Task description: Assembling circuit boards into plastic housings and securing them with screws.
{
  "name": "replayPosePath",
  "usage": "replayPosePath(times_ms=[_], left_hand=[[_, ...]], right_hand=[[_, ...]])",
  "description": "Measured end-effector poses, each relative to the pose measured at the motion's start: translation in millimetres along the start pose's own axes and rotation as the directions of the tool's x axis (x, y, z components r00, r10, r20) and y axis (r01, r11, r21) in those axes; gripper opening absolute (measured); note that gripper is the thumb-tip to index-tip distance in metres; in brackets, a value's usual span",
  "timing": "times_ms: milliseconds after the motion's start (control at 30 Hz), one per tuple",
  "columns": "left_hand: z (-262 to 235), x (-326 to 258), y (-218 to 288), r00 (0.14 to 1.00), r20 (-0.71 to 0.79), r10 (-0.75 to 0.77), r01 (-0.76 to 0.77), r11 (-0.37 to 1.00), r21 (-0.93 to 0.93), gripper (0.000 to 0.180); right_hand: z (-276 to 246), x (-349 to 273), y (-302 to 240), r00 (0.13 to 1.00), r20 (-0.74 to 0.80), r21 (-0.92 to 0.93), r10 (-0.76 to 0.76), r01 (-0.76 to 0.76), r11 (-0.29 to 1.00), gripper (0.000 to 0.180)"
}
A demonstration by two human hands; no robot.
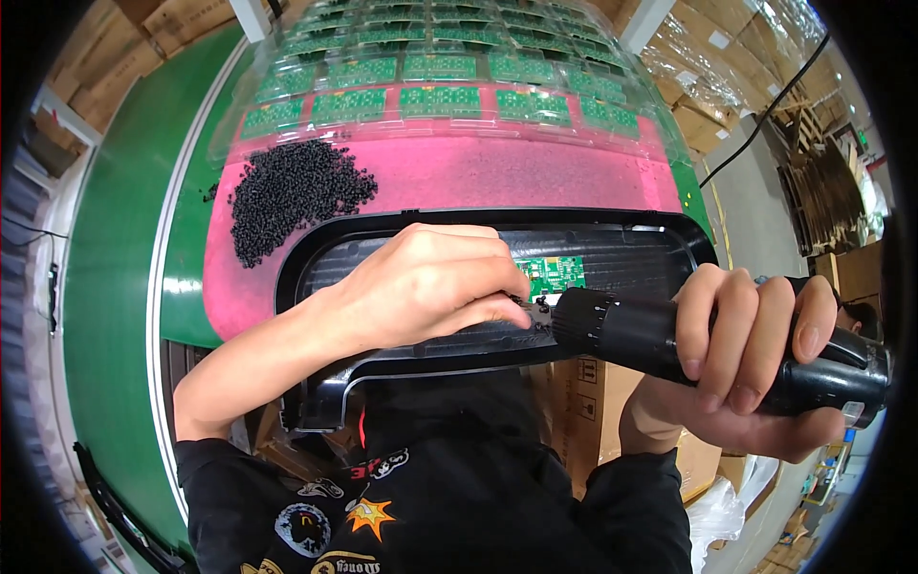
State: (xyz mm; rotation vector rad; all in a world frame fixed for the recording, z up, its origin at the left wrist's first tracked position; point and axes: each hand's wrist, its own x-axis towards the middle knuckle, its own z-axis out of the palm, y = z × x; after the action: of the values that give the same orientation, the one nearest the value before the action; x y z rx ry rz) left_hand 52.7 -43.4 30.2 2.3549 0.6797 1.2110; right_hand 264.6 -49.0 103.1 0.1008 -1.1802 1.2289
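My right hand (746, 354) is wrapped around a black electric screwdriver (631, 330), held nearly level with its tip end pointing left. Close to that end, my left hand (430, 282) is closed in a pinch; what its fingertips hold is mostly hidden. Small black bits, apparently screws (542, 306), show between the fingertips and the driver. Both hands are over a long black plastic housing (631, 258), shaped like a shallow tray with rounded corners. Inside it lies a green circuit board (557, 275), partly covered by my left hand and the driver.
A heap of small black screws (292, 196) lies on the pink mat (516, 172) beyond the housing's left end. Clear plastic trays (469, 129) of green circuit boards are stacked behind. The green bench (124, 277) extends left, and cardboard boxes (574, 411) stand below the housing.
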Motion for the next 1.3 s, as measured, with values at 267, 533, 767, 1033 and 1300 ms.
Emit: replayPosePath(times_ms=[267, 533, 767, 1033, 1300], left_hand=[[3.2, -2.6, -0.6, 0.998, 0.038, -0.043, 0.045, 0.997, -0.059, 0.024], [4.6, -5.2, -6.7, 0.978, 0.105, -0.181, 0.178, 0.983, 0.038, 0.015], [0.8, -0.5, -3.7, 0.934, 0.175, -0.313, 0.277, 0.94, 0.198, 0.016], [5.4, -6.0, -10.3, 0.935, 0.304, -0.183, 0.136, 0.976, 0.168, 0.025], [3.3, -1.9, -0.8, 0.83, 0.368, -0.42, 0.372, 0.907, 0.197, 0.024]], right_hand=[[-4.5, -5.8, 3.8, 0.999, 0.034, -0.019, -0.002, 0.003, 1.0, 0.044], [-16.5, 1.4, -10.2, 0.999, 0.046, -0.074, 0.012, -0.009, 0.997, 0.044], [-67.0, 15.7, 4.9, 0.964, -0.011, -0.257, 0.267, -0.26, 0.931, 0.041], [-77.2, 13.8, 20.8, 0.96, -0.102, -0.395, 0.26, -0.279, 0.876, 0.038], [-72.6, 16.5, 28.3, 0.947, -0.128, -0.459, 0.294, -0.32, 0.829, 0.038]])
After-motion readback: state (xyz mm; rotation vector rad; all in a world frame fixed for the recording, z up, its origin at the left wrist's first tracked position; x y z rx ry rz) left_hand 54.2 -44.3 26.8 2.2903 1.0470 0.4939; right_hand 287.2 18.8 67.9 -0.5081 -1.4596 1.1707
